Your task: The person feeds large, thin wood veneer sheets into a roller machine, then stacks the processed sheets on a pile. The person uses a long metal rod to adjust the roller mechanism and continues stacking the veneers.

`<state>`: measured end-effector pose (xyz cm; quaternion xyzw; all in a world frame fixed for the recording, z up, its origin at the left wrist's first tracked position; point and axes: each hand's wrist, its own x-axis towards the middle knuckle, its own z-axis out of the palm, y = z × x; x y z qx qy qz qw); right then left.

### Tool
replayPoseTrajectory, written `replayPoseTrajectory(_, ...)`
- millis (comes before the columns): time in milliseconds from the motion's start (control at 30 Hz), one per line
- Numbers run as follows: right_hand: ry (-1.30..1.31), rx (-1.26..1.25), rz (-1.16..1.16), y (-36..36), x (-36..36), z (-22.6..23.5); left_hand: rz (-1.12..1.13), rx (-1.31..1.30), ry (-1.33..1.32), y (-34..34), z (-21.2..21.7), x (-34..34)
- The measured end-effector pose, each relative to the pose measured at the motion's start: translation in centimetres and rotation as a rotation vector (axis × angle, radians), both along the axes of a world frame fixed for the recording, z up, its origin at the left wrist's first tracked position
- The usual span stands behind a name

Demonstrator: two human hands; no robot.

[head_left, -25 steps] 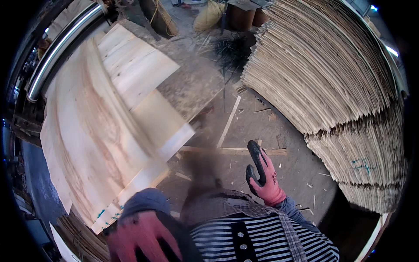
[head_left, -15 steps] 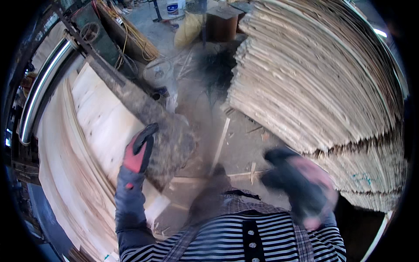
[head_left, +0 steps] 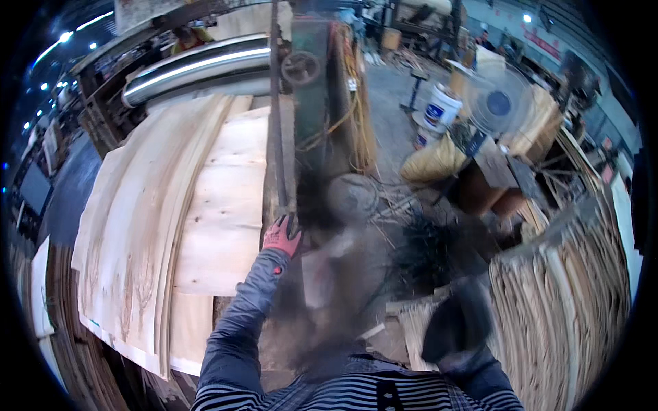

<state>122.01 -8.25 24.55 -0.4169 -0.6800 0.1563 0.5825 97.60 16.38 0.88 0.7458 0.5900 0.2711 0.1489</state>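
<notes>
My left hand (head_left: 282, 236), in a pink and black glove, reaches forward with its fingers apart. It is at the right edge of a pale wood veneer sheet (head_left: 226, 198), by the foot of an upright metal bar (head_left: 277, 137); whether it touches either I cannot tell. More veneer sheets (head_left: 144, 226), overlapping and slightly curled, lie to the left. My right hand (head_left: 458, 325), in a dark glove, is low on the right and smeared by motion. Close to it stands a tall stack of veneer (head_left: 558, 301) with rough edges. No held thing shows in either hand.
A shiny roller (head_left: 199, 72) spans the machine behind the sheets, with a handwheel (head_left: 300, 67) beside it. Yellow cables (head_left: 356, 103) hang nearby. Farther right are a white bucket (head_left: 441, 106), a yellowish sack (head_left: 435, 161) and a round fan (head_left: 499, 101). Scraps litter the floor.
My view has swung left and up toward the roller. My left hand has gone from half-curled to spread beside the bar; my right hand stays blurred near the stack.
</notes>
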Motion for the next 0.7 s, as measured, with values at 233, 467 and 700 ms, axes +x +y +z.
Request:
replayPoseTrajectory(233, -0.111, -0.008, -0.064, 18.8, -0.1, -6.1, 0.355, 0.09, 0.228, 10.6, -1.1, 5.1)
replayPoseTrajectory(467, 0.076, -0.213, 0.2, 34.7, -2.2, -7.6, 0.521, 0.163, -0.041, 13.1, -4.7, 6.7)
replayPoseTrajectory(700, 0.842, -0.576, 0.661, 57.2, -3.3, -3.6, 0.209, -0.427, -0.871, 4.9, 7.7, 5.3)
